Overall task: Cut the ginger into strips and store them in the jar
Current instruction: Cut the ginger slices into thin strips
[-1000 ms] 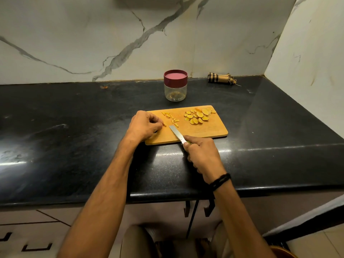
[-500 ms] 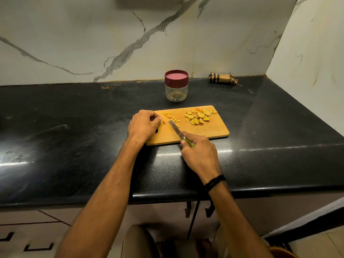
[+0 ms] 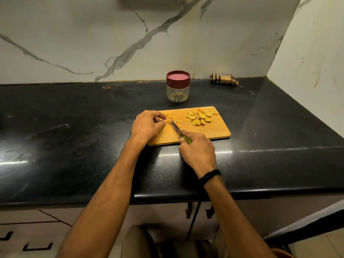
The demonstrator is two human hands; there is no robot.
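On the left part of the wooden cutting board (image 3: 210, 131) lie the ginger strips (image 3: 176, 120), a small loose group just beside the knife (image 3: 176, 128); the round ginger slices (image 3: 200, 117) wait in a pile at the far right corner, well apart from the blade, I think so that the cutting zone is free and cut and uncut pieces do not mix. The left hand (image 3: 147, 125) has its fingers curled, and the fingertips (image 3: 163, 122) pinch a small ginger piece (image 3: 168, 120) against the board, most of it hidden under them; the curled shape probably keeps the nails, not the soft pads, toward the edge. The right hand (image 3: 198, 151) is closed around the green handle of the knife, with the blade pointing away and to the left, its tip down among the strips and very close to the left fingertips; this closeness is the risk of the step. A black wristband (image 3: 210, 176) sits on the right wrist.

The board lies near the front edge of the black counter (image 3: 74, 136), in easy reach of both arms. Behind it, apart from it, stands the clear jar (image 3: 178, 92) with its dark red lid (image 3: 178, 78) on; so storing has not begun, and many slices remain. A rolled checked cloth (image 3: 222, 80) lies against the marble wall (image 3: 93, 43).
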